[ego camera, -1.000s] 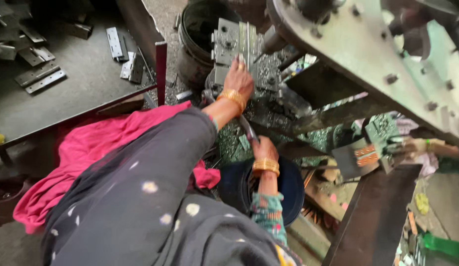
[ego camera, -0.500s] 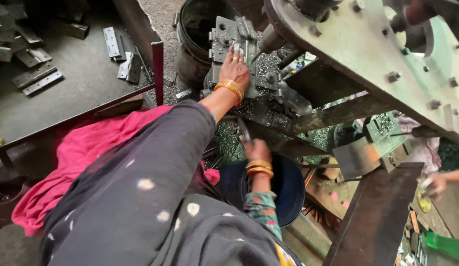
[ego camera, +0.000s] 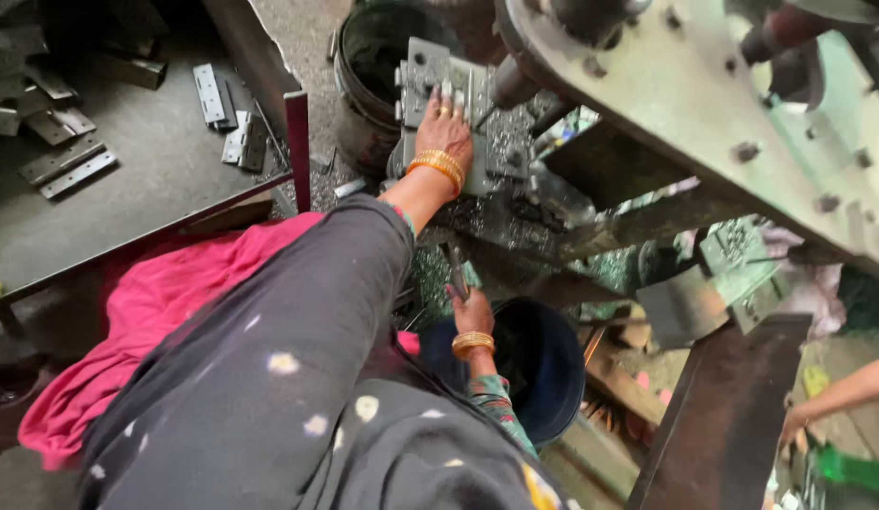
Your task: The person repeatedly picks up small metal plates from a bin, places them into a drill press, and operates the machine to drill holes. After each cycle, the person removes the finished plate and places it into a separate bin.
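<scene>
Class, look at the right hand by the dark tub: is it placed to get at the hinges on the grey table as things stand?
Probably not. The right hand is low beside the dark tub, and the hinges lie far across the body, beyond the table's raised edge.

A dark metal surface fills the upper left, edged by a red-painted rim along its near and right sides. Flat grey hinges lie on it close to the rim's corner, some stacked and overlapping. More hinge plates lie farther left of that corner, loose and slanted, with others heaped toward the far left edge. Right of the rim's corner, the machine bed carries a grey die block amid a scatter of small metal scraps.
</scene>
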